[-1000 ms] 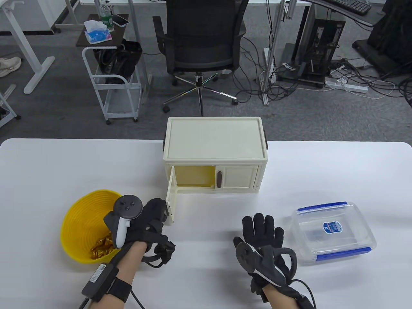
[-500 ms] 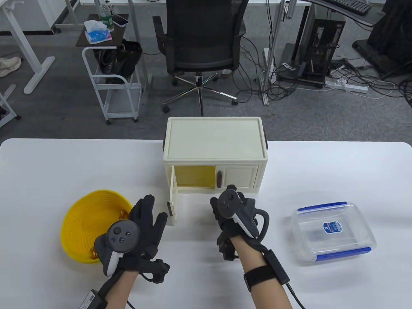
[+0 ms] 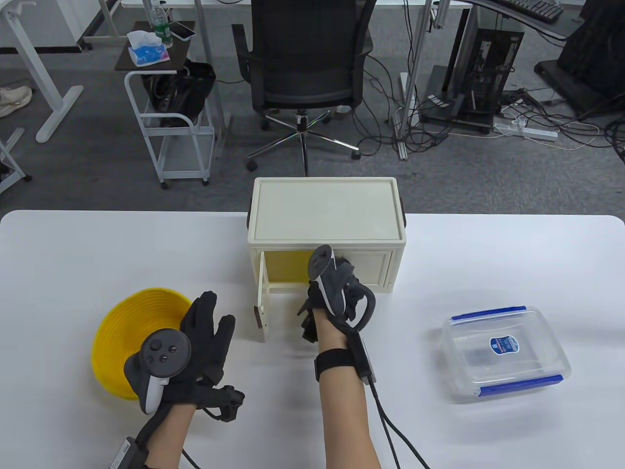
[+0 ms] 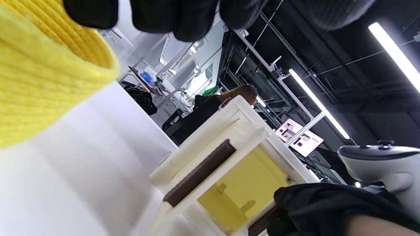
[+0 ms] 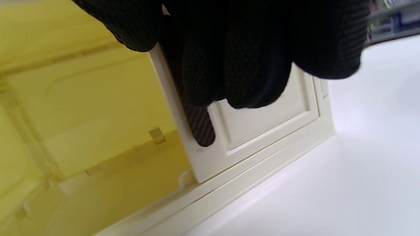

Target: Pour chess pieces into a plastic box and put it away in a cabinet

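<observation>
Plastic box (image 3: 506, 352): a clear lidded container with blue clips, set on the white table (image 3: 488, 254) at the right, well apart from both hands; a blue-and-white label is seen on its lid.
Chess pieces: none can be made out now (the bowl's inside is covered by the left hand).
Yellow bowl (image 3: 113, 337): placed at the table's left front; its ribbed rim is seen close up in the left wrist view (image 4: 39, 82).
Cabinet (image 3: 326, 229): a cream box standing at the middle of the table, its left door (image 3: 262, 312) swung open toward the front, its yellow inside exposed (image 5: 82, 108); its right door (image 3: 373, 268) is shut.
Right hand (image 3: 337, 293): reached to the cabinet front, fingers (image 5: 242, 65) curled over the dark brown handle (image 5: 200, 127) at the inner edge of the right door; the handle is touched, though a firm grip cannot be confirmed.
Left hand (image 3: 195, 351): held over the near right edge of the bowl, fingers spread and extended, nothing held; fingertips (image 4: 174, 16) are seen just above the bowl rim.
Surroundings: an office chair (image 3: 305, 63) and a small white cart (image 3: 171, 127) are seen on the floor beyond the table.
</observation>
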Tool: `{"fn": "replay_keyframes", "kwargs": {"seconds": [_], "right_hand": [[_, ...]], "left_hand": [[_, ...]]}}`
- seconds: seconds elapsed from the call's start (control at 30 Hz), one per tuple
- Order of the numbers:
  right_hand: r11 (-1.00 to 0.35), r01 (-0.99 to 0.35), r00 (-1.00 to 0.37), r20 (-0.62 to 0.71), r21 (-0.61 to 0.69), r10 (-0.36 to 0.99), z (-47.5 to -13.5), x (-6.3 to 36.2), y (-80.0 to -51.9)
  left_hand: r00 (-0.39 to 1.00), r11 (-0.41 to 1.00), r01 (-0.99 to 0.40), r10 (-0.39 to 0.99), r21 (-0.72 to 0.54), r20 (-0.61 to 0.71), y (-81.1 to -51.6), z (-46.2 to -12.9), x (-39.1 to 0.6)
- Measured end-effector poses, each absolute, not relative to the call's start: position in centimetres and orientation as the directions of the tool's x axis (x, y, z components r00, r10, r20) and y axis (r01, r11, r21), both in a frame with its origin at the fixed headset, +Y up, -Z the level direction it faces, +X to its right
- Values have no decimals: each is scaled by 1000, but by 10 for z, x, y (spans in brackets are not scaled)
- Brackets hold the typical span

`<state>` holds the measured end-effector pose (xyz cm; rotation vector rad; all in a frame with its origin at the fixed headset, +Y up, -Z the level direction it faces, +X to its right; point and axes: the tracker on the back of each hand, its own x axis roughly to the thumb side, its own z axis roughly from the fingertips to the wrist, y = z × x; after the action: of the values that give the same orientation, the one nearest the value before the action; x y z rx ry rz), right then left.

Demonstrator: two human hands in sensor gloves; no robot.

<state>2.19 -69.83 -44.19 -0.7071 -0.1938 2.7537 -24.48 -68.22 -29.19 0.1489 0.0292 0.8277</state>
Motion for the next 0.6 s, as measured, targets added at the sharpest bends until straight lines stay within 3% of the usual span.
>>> {"fn": "replay_keyframes", "kwargs": {"seconds": [0.3, 0.4, 0.6], "right_hand": [[-943, -265, -843, -425, -204, 329, -438, 28, -701], [-957, -209, -880, -387, -202, 274, -435, 30, -701], [-952, -244, -902, -317, -183, 292, -420, 40, -702]], "left_hand": [[667, 659, -738, 745, 146, 6, -684, -293, -249], [673, 667, -732, 739, 140, -7, -686, -294, -249], [687, 682, -719, 727, 136, -18, -688, -294, -249]]}}
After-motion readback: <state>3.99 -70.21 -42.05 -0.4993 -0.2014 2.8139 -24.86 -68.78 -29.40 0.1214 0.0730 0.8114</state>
